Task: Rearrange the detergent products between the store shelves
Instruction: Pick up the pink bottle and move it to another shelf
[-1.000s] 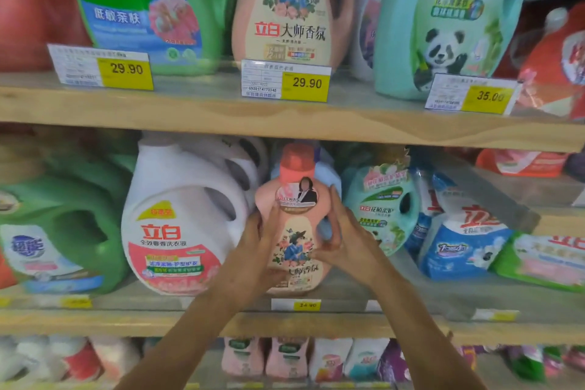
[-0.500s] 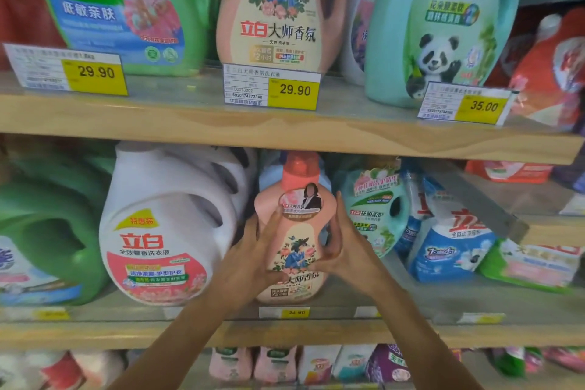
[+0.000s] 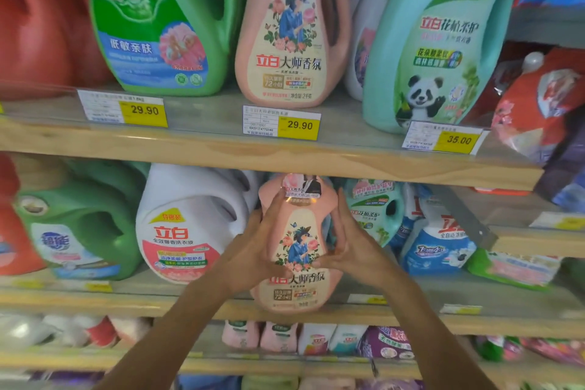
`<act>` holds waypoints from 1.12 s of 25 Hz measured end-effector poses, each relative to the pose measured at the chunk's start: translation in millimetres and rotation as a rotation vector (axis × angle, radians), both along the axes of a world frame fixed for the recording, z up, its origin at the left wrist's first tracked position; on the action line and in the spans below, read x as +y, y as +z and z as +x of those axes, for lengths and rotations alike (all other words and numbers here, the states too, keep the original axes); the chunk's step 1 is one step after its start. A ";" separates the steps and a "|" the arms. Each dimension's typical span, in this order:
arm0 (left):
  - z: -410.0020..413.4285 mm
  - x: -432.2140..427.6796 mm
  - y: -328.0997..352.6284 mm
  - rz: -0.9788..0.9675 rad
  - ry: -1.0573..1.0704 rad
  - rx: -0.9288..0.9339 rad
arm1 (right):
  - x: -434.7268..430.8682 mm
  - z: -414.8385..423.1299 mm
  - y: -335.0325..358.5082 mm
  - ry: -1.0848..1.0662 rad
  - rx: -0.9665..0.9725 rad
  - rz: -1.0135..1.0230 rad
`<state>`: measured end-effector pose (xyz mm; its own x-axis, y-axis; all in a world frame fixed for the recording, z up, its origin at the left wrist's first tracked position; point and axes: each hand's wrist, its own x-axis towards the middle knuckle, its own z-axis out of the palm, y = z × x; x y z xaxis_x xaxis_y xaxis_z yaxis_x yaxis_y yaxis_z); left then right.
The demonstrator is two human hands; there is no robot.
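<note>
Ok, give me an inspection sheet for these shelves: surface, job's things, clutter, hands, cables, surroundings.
Surface: wooden shelves, price tags along the edges.
Job's things: small pink bottle, upright, at middle-shelf level; big pink bottle on the shelf above.
Clutter: white jug, green jug, panda bottle.
Hands: left hand and right hand grip the small pink bottle's sides.
Cables: nothing seen.
Surroundings: small packs on a lower shelf.

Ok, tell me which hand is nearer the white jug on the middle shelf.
Left. The left hand grips the small pink bottle on the side facing the white jug, just beside it; the right hand holds the bottle's opposite side, farther from the jug.
</note>
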<state>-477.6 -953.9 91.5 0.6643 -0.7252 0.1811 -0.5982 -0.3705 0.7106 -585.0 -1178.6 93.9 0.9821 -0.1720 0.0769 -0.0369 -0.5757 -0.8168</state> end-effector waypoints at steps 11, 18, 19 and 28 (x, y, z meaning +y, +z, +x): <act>-126.0 104.7 17.6 0.023 -0.050 0.135 | 105.4 -132.5 14.0 -0.011 0.098 0.071; -201.0 158.2 109.2 -0.015 -0.099 0.091 | 163.9 -224.9 106.8 -0.112 0.051 0.006; -205.5 161.6 125.6 -0.031 -0.105 0.085 | 167.7 -229.4 123.4 -0.119 0.025 -0.026; -185.1 164.1 255.3 -0.169 -0.093 -0.150 | 182.6 -212.1 254.3 -0.219 -0.228 -0.288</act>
<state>-662.7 -789.8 346.8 0.5526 -0.7329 0.3968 -0.7277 -0.1922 0.6584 -797.0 -996.0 348.2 0.8773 -0.3139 0.3631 -0.0206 -0.7803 -0.6250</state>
